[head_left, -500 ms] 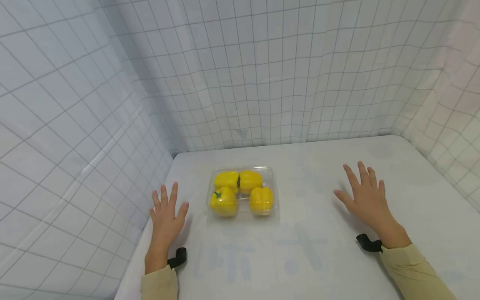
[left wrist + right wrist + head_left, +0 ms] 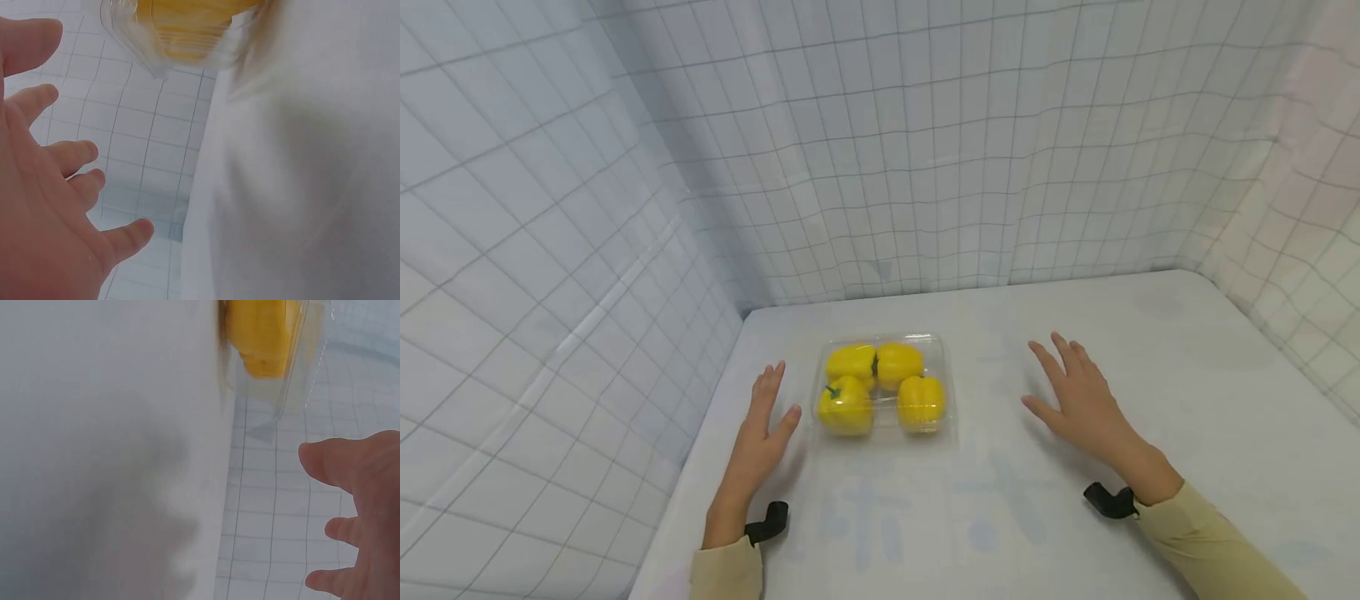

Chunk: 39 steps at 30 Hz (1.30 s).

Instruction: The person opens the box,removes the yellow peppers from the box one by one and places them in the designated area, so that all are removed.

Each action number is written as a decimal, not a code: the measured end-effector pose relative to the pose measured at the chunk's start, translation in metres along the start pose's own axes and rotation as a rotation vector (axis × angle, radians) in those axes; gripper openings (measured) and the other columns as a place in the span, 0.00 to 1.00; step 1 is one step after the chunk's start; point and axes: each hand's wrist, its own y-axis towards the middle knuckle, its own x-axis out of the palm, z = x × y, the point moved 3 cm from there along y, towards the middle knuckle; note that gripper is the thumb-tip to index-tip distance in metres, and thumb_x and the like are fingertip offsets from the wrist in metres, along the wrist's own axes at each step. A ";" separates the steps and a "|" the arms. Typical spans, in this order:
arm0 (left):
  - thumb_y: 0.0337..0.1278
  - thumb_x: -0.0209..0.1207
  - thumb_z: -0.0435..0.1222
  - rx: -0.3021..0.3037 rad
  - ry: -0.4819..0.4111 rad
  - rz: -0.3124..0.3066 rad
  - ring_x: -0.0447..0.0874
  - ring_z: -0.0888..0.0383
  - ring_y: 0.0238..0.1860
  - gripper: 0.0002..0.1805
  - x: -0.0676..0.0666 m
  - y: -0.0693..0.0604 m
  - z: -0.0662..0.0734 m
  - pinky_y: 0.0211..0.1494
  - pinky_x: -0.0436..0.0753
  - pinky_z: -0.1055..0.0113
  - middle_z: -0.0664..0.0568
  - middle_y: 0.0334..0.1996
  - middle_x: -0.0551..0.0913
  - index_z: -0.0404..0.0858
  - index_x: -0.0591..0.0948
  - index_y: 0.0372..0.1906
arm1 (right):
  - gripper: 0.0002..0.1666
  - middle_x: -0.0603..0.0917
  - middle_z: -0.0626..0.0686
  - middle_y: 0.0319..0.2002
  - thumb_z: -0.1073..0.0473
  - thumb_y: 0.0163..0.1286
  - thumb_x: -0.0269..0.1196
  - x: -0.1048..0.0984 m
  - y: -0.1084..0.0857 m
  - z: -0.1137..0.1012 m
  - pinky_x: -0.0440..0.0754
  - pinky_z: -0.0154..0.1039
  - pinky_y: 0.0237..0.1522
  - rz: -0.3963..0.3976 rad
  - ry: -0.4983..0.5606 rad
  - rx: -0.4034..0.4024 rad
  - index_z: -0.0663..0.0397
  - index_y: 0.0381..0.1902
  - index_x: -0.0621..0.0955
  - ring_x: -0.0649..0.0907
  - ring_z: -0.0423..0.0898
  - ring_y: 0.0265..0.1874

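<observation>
A clear plastic clamshell box lies on the white table, with several yellow bell peppers inside it. Just left of the box, my left hand hovers with fingers extended and thumb apart. My right hand is raised over the table on the other side, fingers spread, with a wider gap to the box. Neither hand touches anything. In the left wrist view the box shows at the top, beyond the left thumb. The right wrist view has the box at the top, ahead of the right thumb.
White sheets with a grid pattern hang behind the table and along both sides. The left sheet runs close by the left arm. Black wrist mounts stick out inward from both wrists.
Both hands have moved inward toward the box, the left one to the right and the right one to the left. The left fingers are closer together. The box has stayed in place.
</observation>
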 end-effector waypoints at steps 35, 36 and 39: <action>0.64 0.66 0.42 0.043 -0.132 -0.171 0.50 0.40 0.77 0.42 0.035 0.000 0.014 0.71 0.61 0.37 0.50 0.81 0.48 0.54 0.59 0.79 | 0.50 0.43 0.54 0.81 0.47 0.71 0.64 0.055 0.024 -0.097 0.69 0.67 0.63 -0.286 0.492 -0.044 0.30 0.82 0.50 0.59 0.62 0.75; 0.64 0.66 0.40 0.036 -0.142 -0.170 0.50 0.39 0.77 0.42 0.035 0.000 0.016 0.71 0.60 0.37 0.49 0.81 0.48 0.53 0.59 0.79 | 0.50 0.42 0.54 0.81 0.47 0.71 0.64 0.056 0.024 -0.097 0.69 0.68 0.62 -0.287 0.505 -0.035 0.29 0.81 0.50 0.60 0.62 0.74; 0.65 0.65 0.36 0.015 -0.175 -0.170 0.51 0.36 0.76 0.42 0.034 -0.002 0.026 0.70 0.61 0.36 0.45 0.80 0.47 0.48 0.59 0.79 | 0.50 0.40 0.55 0.81 0.47 0.72 0.64 0.061 0.023 -0.097 0.68 0.71 0.62 -0.289 0.552 -0.024 0.26 0.81 0.49 0.57 0.63 0.75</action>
